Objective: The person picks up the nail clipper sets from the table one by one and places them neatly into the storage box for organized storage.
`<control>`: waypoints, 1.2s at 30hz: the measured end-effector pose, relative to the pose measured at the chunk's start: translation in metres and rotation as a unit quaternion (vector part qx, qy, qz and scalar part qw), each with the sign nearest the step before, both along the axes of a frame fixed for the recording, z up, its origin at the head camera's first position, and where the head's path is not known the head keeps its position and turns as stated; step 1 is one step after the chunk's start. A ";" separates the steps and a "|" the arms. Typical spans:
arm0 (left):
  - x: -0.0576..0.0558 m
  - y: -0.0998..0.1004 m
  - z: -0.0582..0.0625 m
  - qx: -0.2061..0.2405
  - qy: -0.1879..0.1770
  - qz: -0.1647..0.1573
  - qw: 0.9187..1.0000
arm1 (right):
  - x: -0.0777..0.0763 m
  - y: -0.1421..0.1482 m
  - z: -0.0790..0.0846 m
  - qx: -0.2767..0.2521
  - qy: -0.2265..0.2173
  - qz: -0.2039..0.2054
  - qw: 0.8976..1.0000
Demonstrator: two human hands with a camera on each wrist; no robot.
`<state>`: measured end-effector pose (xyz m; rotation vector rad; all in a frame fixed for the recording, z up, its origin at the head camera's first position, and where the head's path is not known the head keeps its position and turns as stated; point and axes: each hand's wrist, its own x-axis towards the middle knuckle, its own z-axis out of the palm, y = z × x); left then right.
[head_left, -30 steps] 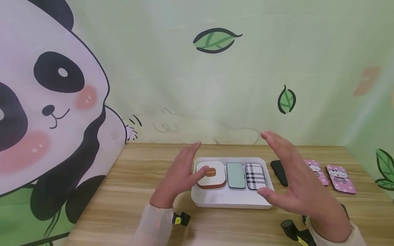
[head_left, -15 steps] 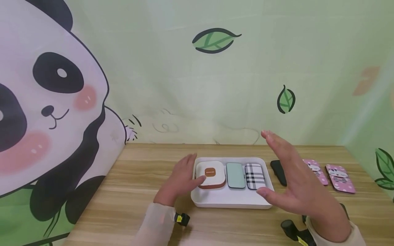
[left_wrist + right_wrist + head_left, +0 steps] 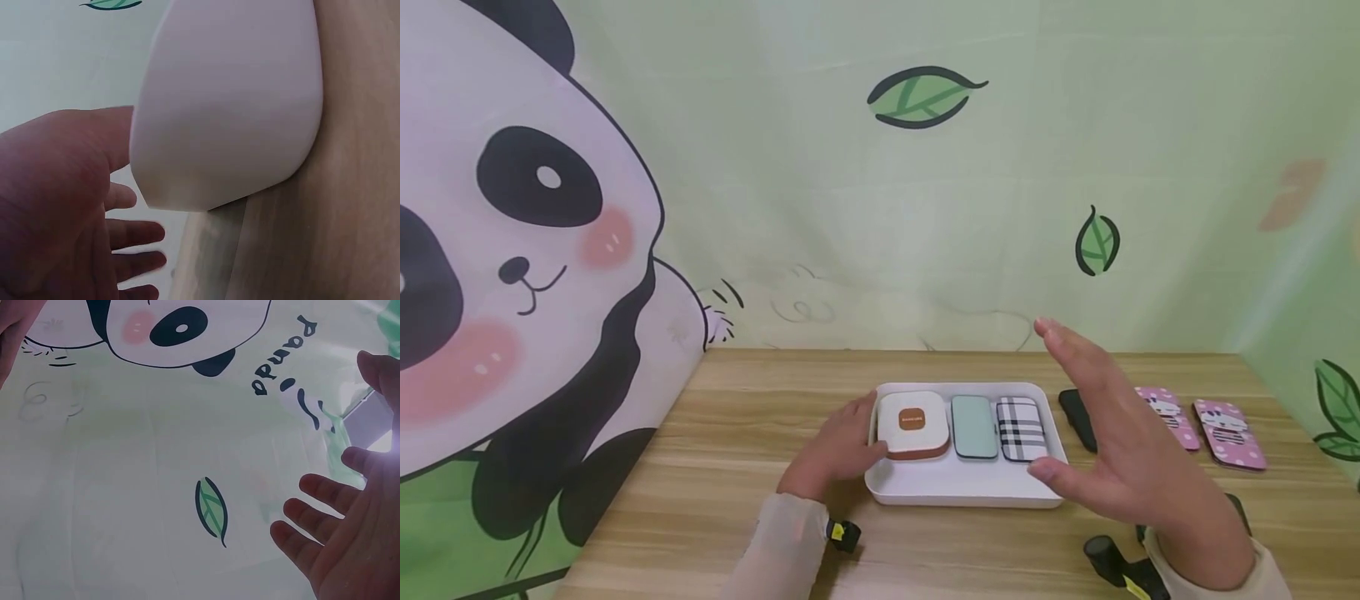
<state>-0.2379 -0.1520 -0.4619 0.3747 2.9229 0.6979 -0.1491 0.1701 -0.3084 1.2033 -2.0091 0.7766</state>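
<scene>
A white tray [image 3: 962, 492] lies on the table, holding a white rounded case with a brown label [image 3: 927, 403], a mint-green flat case [image 3: 975, 427] and a black-and-white plaid case [image 3: 1022, 428]. At the tray's left end is my left hand [image 3: 835, 446], its thumb over the rim by the white case. In the left wrist view the fingers [image 3: 139, 232] of that hand are straight beside the tray's outer wall; whether they press it I cannot tell. My right hand [image 3: 1123, 450] hovers in the air at the tray's right, fingers spread, holding nothing.
Right of the tray lie a black object [image 3: 1078, 419], partly behind the right hand, and two pink patterned cases, one at the far right [image 3: 1229, 435]. Another dark item [image 3: 1238, 510] shows behind the right wrist. A printed panda backdrop [image 3: 805, 208] rises behind the wooden table [image 3: 700, 475].
My left hand has come down from above the white case to the tray's left side, its thumb drawing back to the rim. The right hand and the cases have stayed put.
</scene>
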 end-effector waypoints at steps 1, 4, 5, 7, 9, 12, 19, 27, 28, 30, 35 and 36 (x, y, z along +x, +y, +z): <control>0.000 0.000 -0.001 0.001 -0.003 -0.001 1.000 | 0.000 0.000 0.000 0.001 -0.003 0.000 1.000; 0.000 -0.001 -0.003 0.004 -0.009 -0.008 1.000 | 0.001 0.001 -0.001 0.004 -0.010 -0.003 1.000; 0.000 -0.002 -0.003 0.004 -0.012 -0.010 1.000 | 0.001 0.001 -0.001 0.005 -0.011 -0.004 1.000; 0.000 -0.002 -0.004 0.006 -0.017 -0.014 1.000 | 0.001 0.001 -0.002 0.007 -0.016 -0.006 1.000; 0.000 -0.001 -0.006 0.007 -0.021 -0.017 1.000 | 0.001 0.001 -0.002 0.009 -0.018 -0.007 1.000; 0.000 0.000 -0.007 0.008 -0.036 -0.014 0.999 | 0.001 0.001 -0.003 0.011 -0.018 -0.008 1.000; 0.003 0.003 -0.004 0.021 -0.087 -0.007 0.996 | 0.001 -0.001 -0.002 0.010 -0.005 -0.011 1.000; 0.005 0.006 -0.003 0.019 -0.078 -0.006 0.997 | -0.002 -0.003 -0.002 0.011 0.000 -0.014 1.000; 0.005 0.006 -0.004 0.019 -0.075 -0.006 0.997 | -0.003 -0.003 -0.003 0.013 -0.003 -0.015 1.000; 0.005 0.006 -0.005 0.018 -0.073 -0.005 0.997 | -0.003 -0.003 -0.004 0.018 -0.011 -0.021 1.000; 0.004 0.006 -0.008 0.007 -0.077 0.006 0.997 | -0.004 -0.003 -0.006 0.027 -0.026 -0.029 0.999; 0.005 0.006 -0.009 0.006 -0.077 0.010 0.997 | -0.005 -0.003 -0.006 0.029 -0.028 -0.031 0.999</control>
